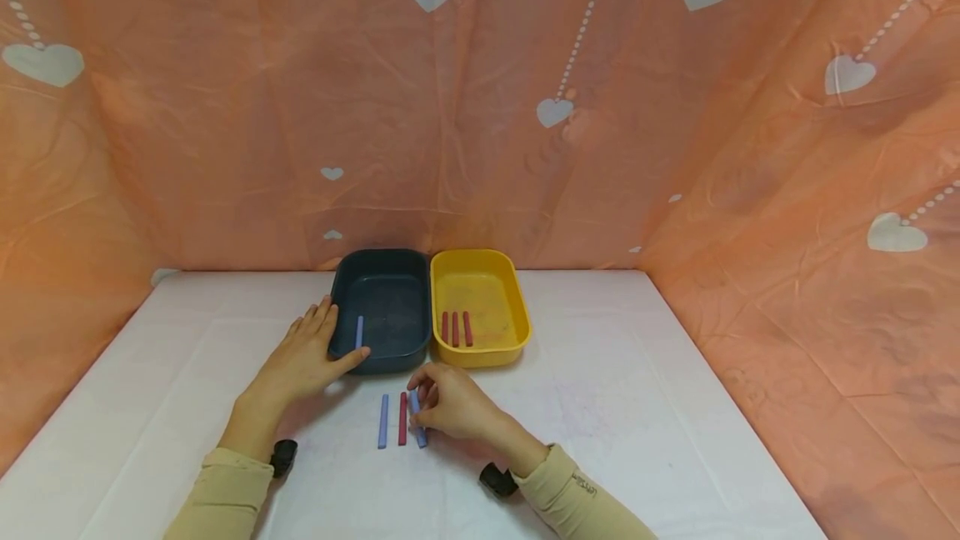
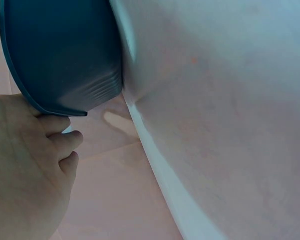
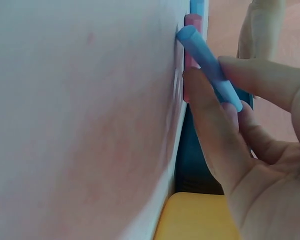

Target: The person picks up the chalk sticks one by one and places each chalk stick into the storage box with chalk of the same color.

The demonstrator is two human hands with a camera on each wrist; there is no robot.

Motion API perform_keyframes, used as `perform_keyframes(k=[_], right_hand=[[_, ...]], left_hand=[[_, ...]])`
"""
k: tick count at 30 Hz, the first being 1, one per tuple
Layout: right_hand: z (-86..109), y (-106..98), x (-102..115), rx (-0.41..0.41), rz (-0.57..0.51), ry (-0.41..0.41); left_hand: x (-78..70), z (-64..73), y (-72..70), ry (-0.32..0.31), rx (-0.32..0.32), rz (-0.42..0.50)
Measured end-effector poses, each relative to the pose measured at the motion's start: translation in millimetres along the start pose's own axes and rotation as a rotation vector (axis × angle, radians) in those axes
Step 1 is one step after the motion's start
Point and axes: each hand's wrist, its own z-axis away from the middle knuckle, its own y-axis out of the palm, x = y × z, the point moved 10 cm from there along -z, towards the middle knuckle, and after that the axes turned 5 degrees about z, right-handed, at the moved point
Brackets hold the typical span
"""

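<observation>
My right hand (image 1: 455, 404) pinches a blue chalk stick (image 3: 208, 62) between thumb and fingers, tilted in the right wrist view. Close to its left, a red chalk stick (image 1: 402, 418) and another blue chalk stick (image 1: 383, 421) lie side by side on the white cloth. My left hand (image 1: 309, 352) rests at the near left corner of a dark blue bin (image 1: 381, 365), fingers along its side and thumb across the front rim. One blue chalk stick (image 1: 359, 332) is inside that bin. In the left wrist view, fingertips show just under the bin's rim (image 2: 55, 113).
Right beside the dark bin stands a yellow bin (image 1: 517, 307) holding three red chalk sticks (image 1: 455, 329). Both bins are near the back of the white-covered table (image 1: 637, 407). An orange curtain (image 1: 480, 148) with hearts hangs behind and around the sides.
</observation>
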Motion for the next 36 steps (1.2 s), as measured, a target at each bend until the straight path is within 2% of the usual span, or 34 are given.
perform_keyframes(k=[14, 25, 36], right_hand=[[1.7, -2.1, 6.3, -0.005, -0.069, -0.018], [3.1, -17.9, 13.1, -0.104, -0.164, -0.041], [-8.0, -34.5, 23.4, -0.210, -0.214, -0.144]], left_hand=[[-0.3, -0.1, -0.5, 0.001, -0.002, 0.001], [0.1, -0.5, -0.1, 0.002, -0.002, 0.002], [-0.7, 0.9, -0.8, -0.008, 0.004, 0.006]])
